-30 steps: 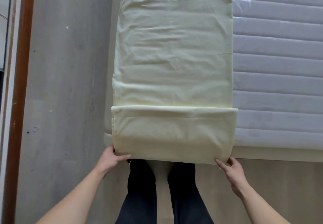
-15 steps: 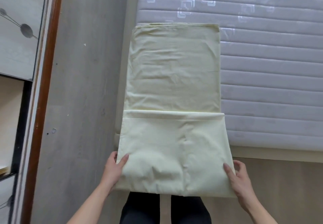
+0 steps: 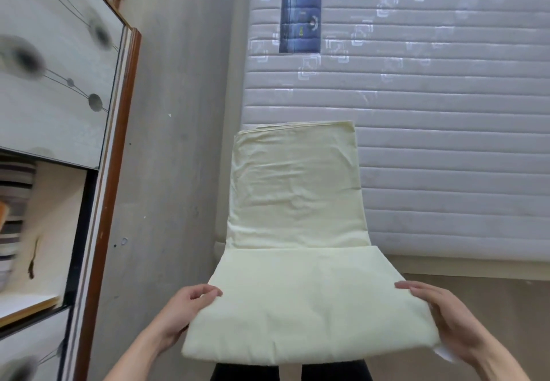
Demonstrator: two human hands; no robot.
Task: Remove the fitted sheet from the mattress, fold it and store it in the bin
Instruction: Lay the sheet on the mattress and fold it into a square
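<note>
Across the right side lies the mattress (image 3: 446, 157), white, quilted in horizontal ribs, with a blue label. Over its near left corner the sheet (image 3: 297, 202), pale yellow cotton folded into a long rectangle, runs lengthwise away from the person. Its near end is lifted, left hand (image 3: 181, 315) and right hand (image 3: 446, 321) gripping the sides.
</note>
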